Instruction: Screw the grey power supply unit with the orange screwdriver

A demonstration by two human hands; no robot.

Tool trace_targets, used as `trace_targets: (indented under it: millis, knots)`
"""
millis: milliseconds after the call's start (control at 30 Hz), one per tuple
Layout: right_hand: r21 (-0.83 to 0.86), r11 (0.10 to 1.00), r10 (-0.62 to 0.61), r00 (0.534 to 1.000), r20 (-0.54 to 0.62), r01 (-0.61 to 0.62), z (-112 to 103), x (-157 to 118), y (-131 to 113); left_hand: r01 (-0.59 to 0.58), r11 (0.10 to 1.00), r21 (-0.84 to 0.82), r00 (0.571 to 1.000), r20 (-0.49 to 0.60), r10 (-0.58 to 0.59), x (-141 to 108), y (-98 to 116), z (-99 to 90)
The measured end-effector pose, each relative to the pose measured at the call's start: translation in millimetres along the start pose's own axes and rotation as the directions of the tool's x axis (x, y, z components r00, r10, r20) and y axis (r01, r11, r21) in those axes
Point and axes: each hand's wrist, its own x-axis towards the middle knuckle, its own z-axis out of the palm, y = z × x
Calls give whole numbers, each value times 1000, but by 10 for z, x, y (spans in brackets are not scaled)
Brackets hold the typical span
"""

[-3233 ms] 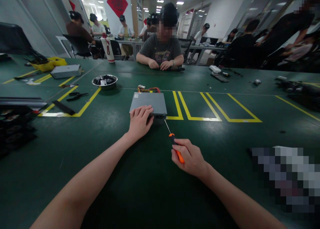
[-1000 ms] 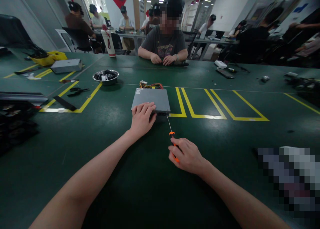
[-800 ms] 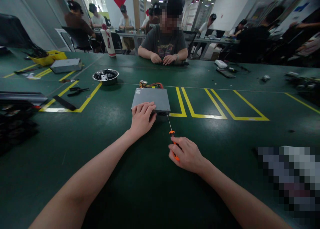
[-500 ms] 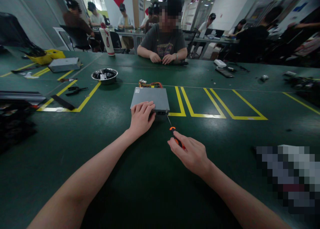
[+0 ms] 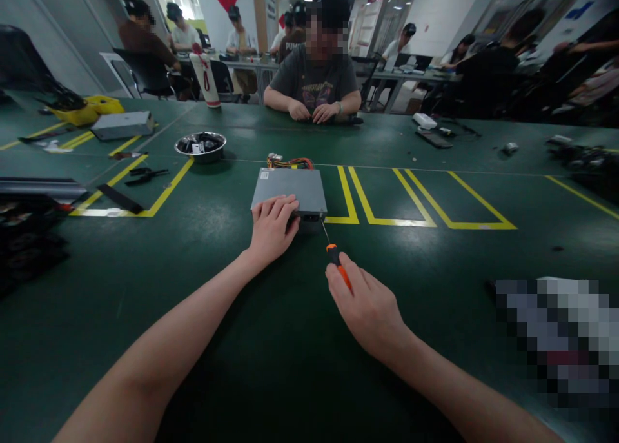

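Note:
A grey metal power supply unit (image 5: 289, 184) lies flat on the green table, its bundle of coloured wires (image 5: 297, 163) sticking out at the back. My left hand (image 5: 273, 227) grips its front left part, fingers over the top and thumb against the front face. In my right hand (image 5: 362, 295) is a screwdriver with an orange and black handle (image 5: 333, 255), the fingers wrapped round it. Its thin shaft points forward to the lower right corner of the front face, by the power socket. Whether the tip sits in a screw is too small to tell.
A metal bowl (image 5: 200, 147) of small parts stands behind, to the left. Pliers (image 5: 145, 175), another grey metal box (image 5: 123, 126) and a yellow bin (image 5: 80, 113) lie further left. Yellow tape (image 5: 401, 224) marks the table. A co-worker (image 5: 314, 75) sits opposite.
My right hand has turned the screwdriver's handle and closed its fingers further round it. My left hand stays on the power supply unit. The view has shifted slightly.

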Motion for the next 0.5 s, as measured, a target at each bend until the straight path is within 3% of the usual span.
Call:
trace_targets:
  millis: [200,300,400,500]
  knots:
    - [-18,994,113,987,114,-111,-33,55,-50,1,1000,-3,1000,-6,-1,-8,-9,30]
    - [2,997,79,985,155,-81,-32,59,-113,0,1000,0,1000,-6,0,-11,-10,31]
    - [5,1000,-1,995,100,0,-67,64,-111,-1,1000,-4,1000,-4,1,-10,-11,26]
    - [-62,998,12,1000,11,-12,-112,74,-36,-3,1000,-2,1000,-3,3,-8,-11,25]
